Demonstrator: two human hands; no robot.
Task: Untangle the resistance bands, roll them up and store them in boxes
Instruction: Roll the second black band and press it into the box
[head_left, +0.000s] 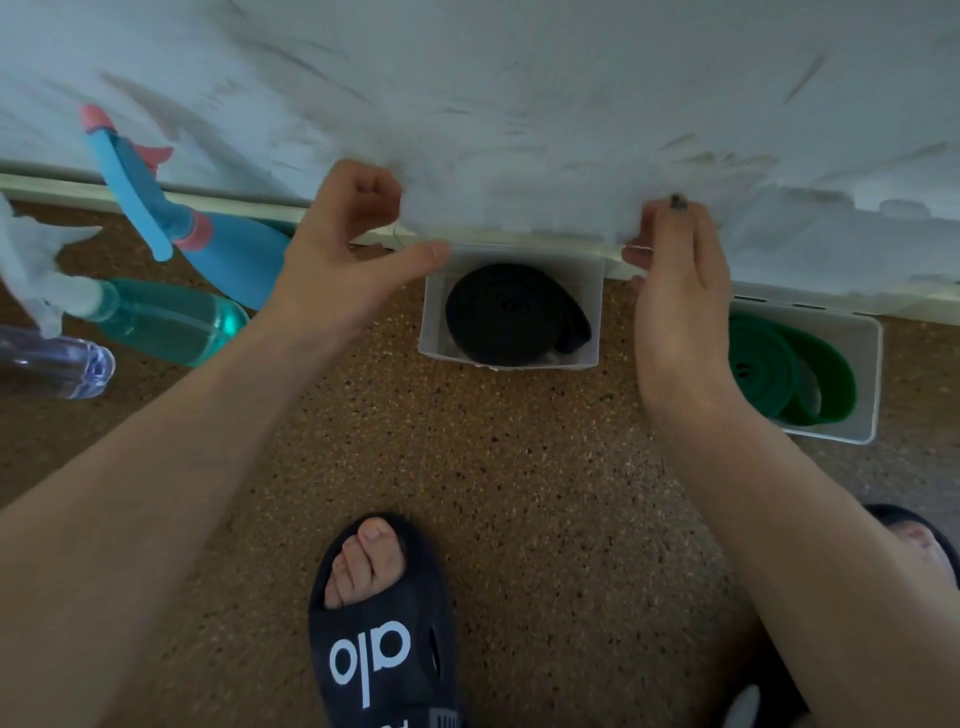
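Black slide sandal (382, 623) is sitting nearest on the floor. Both bands are lying rolled in boxes against the wall: black band (511, 312), green band (789, 371). Left hand (343, 249) fingers loosely curled, right hand (675, 291) fingers straight together, holding nothing, so storing's looking basically done; next probably nudging the black band's box (434, 322) straight

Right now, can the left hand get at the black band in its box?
Probably yes. The left hand hovers at the box's left rim, holding nothing, thumb toward the opening. The box is open-topped and the rolled black band lies uncovered. The right hand stays at the far side.
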